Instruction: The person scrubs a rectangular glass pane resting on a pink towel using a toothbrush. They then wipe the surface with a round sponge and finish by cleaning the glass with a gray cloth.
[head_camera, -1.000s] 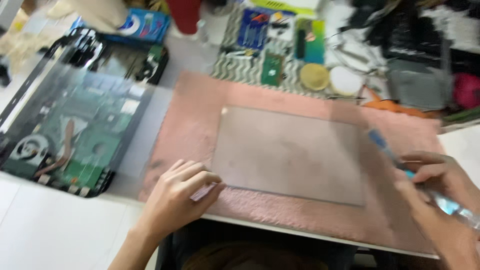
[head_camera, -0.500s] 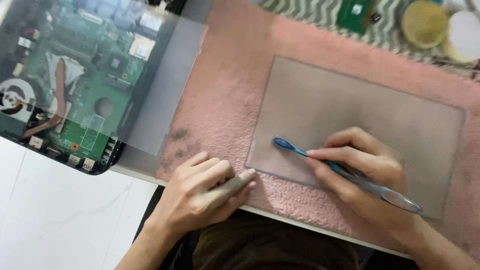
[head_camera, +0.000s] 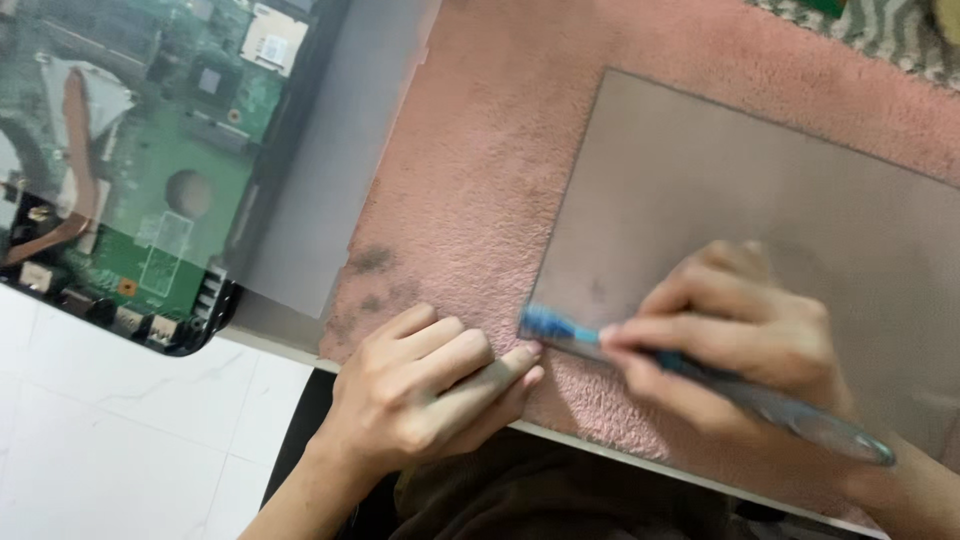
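Observation:
My right hand (head_camera: 730, 335) grips a blue toothbrush (head_camera: 560, 332) with a clear handle. Its bristle head touches the near left corner of a flat grey-brown sheet (head_camera: 760, 190). The sheet lies on a pink fluffy towel (head_camera: 480, 150). My left hand (head_camera: 425, 385) rests on the towel's near edge, fingers curled together, fingertips pressing down right beside the sheet's corner and the brush head. The right hand is blurred.
An opened laptop base with a green circuit board (head_camera: 130, 150) and copper heat pipe lies at the left, partly under a translucent grey panel (head_camera: 330, 170). Dark smudges (head_camera: 370, 265) mark the towel. White tiled floor (head_camera: 110, 430) shows below the table edge.
The camera has come closer and lower. My right hand brought the toothbrush from the right side of the sheet to its near left corner. My left hand stayed at the towel's edge.

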